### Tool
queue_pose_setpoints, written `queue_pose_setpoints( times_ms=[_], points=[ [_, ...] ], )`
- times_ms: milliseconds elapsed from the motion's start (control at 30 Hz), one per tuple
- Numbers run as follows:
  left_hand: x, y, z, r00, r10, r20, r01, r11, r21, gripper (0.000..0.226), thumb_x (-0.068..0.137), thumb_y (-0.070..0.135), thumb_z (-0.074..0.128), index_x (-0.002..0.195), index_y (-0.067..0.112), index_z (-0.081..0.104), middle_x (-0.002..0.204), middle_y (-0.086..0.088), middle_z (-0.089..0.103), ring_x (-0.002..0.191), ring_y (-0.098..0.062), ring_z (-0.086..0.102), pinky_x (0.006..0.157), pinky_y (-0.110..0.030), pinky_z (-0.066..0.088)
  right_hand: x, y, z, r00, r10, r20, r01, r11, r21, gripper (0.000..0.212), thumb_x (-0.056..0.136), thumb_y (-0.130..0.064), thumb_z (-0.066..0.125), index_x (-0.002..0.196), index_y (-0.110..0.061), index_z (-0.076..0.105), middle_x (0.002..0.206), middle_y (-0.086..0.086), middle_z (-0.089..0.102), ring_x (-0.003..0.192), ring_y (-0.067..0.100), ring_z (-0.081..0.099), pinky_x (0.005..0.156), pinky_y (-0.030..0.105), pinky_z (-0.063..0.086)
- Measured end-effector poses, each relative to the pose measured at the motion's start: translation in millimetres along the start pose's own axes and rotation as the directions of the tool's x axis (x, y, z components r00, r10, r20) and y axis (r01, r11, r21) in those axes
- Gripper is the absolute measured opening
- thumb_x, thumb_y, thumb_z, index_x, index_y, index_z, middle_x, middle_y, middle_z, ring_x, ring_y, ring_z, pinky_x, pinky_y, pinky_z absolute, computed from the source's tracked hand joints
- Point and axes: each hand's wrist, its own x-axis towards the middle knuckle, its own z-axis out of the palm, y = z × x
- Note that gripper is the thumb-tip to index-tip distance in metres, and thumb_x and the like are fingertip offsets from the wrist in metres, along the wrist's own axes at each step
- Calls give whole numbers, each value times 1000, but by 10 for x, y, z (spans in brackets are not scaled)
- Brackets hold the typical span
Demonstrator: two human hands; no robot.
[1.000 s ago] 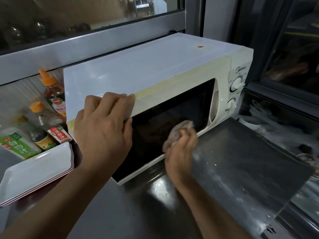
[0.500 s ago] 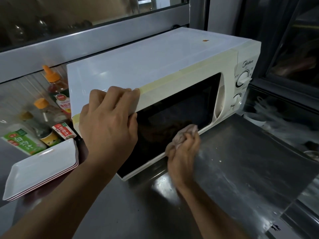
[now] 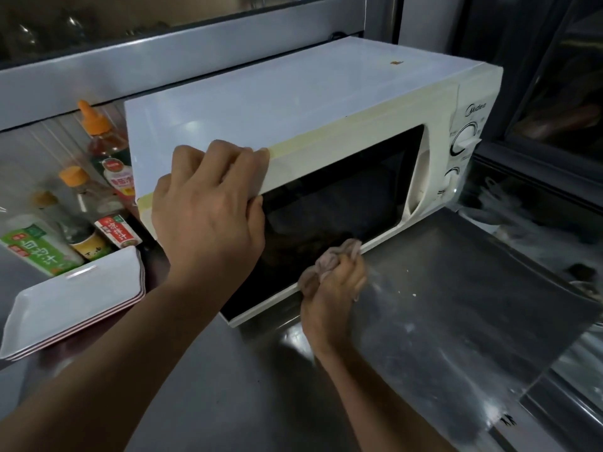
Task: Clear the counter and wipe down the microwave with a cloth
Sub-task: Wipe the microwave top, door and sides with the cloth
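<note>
A white microwave (image 3: 293, 102) with a dark glass door stands on the steel counter (image 3: 440, 305). My left hand (image 3: 208, 210) rests on the top front edge near the door's left corner, fingers laid over the top and thumb down on the door. My right hand (image 3: 336, 288) grips a bunched pinkish cloth (image 3: 332, 259) and holds it against the lower edge of the door, right of the middle.
Left of the microwave stand several sauce bottles (image 3: 104, 151) and a green carton (image 3: 36, 246). A stack of white rectangular plates (image 3: 71, 301) lies at the left front. Crumbs dot the counter at the right. A dark window frame (image 3: 538, 151) borders the right side.
My right hand has slid the cloth down the dark door from mid-height to its bottom edge. My left hand has kept its place on the top edge.
</note>
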Motion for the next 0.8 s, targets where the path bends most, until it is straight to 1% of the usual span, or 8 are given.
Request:
queue_pose_setpoints(
  times_ms=[33,100,200,400,533,600,667,800],
  points=[
    [0,-2,5,1000,5,-4,-5,1000,4,40,75,11,68,113,11,59,104,-10,61,91,-38,49,64,-34,30,-52,11,15,1000,-6,27,4,999,43,53,87,-6,50,136,9,34,142,8,31,129,8,31,108,23,34],
    [-9,-6,19,1000,16,-7,-16,1000,12,40,75,12,67,114,12,58,105,-10,60,91,-38,48,64,-33,29,19,48,-29,996,-40,85,40,999,3,52,86,-18,42,133,4,35,142,12,26,131,21,34,107,32,38],
    [-13,-26,30,1000,26,-14,-25,999,23,41,75,15,67,115,14,58,105,-8,60,92,-34,45,63,-32,28,412,236,-137,999,-9,47,11,999,-45,48,81,1,45,127,8,33,138,26,28,123,40,38,103,47,40],
    [4,4,-19,999,-7,41,7,1000,11,43,73,9,68,115,13,60,106,-9,61,94,-38,49,63,-32,28,878,331,-378,996,86,11,-83,983,-166,30,81,6,50,109,15,46,126,28,37,123,36,35,98,44,43],
    [-2,-16,-127,993,-31,111,42,995,-95,62,73,2,62,133,15,50,120,-6,60,107,-31,47,68,-29,31,752,-145,-386,999,-29,36,30,999,-41,36,70,18,44,105,8,45,122,22,35,107,38,46,83,44,51],
    [-2,-78,-226,989,-64,135,95,967,-235,68,76,-1,58,140,16,41,132,-3,54,118,-22,46,83,-25,36,775,-462,-432,991,-122,-49,124,992,36,39,66,22,42,102,8,45,118,22,37,106,34,44,91,34,47],
    [-34,-172,-346,987,-38,155,84,950,-301,64,76,-5,57,136,13,45,139,-5,47,127,-20,43,98,-21,31,874,-733,-539,981,-169,-90,174,983,51,40,66,20,45,104,8,45,119,22,36,110,29,41,97,23,35],
    [-204,-409,-458,985,-11,171,49,976,-214,49,74,5,53,123,4,57,133,-14,50,125,-32,44,103,-41,36,1010,-972,-682,984,-127,-121,136,989,65,34,74,17,43,106,7,44,123,23,35,123,34,36,109,25,26]
  ],
)
